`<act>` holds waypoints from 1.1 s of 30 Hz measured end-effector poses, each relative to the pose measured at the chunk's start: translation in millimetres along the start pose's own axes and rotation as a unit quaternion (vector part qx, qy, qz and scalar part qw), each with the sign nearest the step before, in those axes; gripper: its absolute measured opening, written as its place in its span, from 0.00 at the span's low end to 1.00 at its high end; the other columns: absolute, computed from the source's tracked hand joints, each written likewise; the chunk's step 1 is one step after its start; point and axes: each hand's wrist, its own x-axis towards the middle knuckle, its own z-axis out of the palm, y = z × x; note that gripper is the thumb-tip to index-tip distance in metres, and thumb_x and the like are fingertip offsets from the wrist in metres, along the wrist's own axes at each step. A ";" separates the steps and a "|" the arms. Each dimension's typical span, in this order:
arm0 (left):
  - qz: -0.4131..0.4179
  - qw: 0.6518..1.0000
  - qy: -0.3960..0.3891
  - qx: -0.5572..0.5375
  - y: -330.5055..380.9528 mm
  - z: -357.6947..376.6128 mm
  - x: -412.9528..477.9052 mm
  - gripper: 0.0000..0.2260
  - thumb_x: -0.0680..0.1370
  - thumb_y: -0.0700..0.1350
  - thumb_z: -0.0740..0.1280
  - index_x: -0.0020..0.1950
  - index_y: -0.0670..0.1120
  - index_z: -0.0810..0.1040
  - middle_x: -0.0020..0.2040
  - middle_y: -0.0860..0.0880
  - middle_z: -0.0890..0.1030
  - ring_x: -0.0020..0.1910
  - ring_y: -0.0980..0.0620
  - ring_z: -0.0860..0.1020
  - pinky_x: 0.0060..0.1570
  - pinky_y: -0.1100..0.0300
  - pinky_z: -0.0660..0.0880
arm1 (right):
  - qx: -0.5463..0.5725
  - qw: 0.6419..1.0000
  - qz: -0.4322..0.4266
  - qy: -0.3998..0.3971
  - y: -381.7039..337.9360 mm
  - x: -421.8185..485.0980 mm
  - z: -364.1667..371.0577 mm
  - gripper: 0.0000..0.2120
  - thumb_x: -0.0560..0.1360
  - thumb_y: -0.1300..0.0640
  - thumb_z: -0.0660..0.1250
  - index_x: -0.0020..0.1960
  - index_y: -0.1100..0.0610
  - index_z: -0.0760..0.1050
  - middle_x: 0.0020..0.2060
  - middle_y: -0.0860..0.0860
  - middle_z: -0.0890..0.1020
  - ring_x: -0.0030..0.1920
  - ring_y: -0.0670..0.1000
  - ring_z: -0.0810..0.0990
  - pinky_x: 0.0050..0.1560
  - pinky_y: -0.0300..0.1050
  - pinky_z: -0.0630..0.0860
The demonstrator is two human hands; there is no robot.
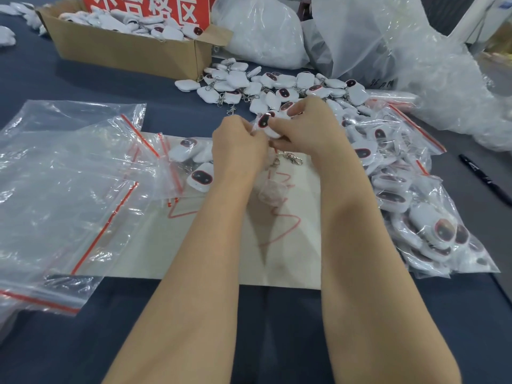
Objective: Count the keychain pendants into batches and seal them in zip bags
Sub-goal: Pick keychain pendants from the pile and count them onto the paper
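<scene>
A heap of loose white keychain pendants (277, 87) with dark red-rimmed ovals lies on the blue table behind my hands. My right hand (307, 126) grips several pendants (267, 123), their metal clasps (291, 157) dangling below. My left hand (235, 145) meets it from the left, its fingers curled and pinching at the same bunch. A zip bag (194, 167) holding a few pendants lies just left of my left hand. Empty zip bags (69, 176) with red seal strips are stacked at the left. Filled zip bags (415, 203) pile up on the right.
A cardboard box (127, 48) of pendants with a red sign stands at the back left. Large clear plastic bags (374, 37) fill the back right. A black marker (484, 178) lies at the right. A white sheet (221, 239) with red scribbles lies under my forearms.
</scene>
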 end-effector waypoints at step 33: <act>0.061 0.997 -0.019 0.042 3.3 -1.0 -0.3 0.07 0.76 0.44 0.63 0.52 0.47 0.76 0.41 0.53 0.75 0.43 0.51 0.74 0.42 0.62 0.68 | -0.265 0.959 -0.012 0.096 33.2 56.1 38.3 0.18 0.80 0.58 0.58 0.68 0.58 0.69 0.69 0.58 0.68 0.68 0.58 0.69 0.66 0.50 0.66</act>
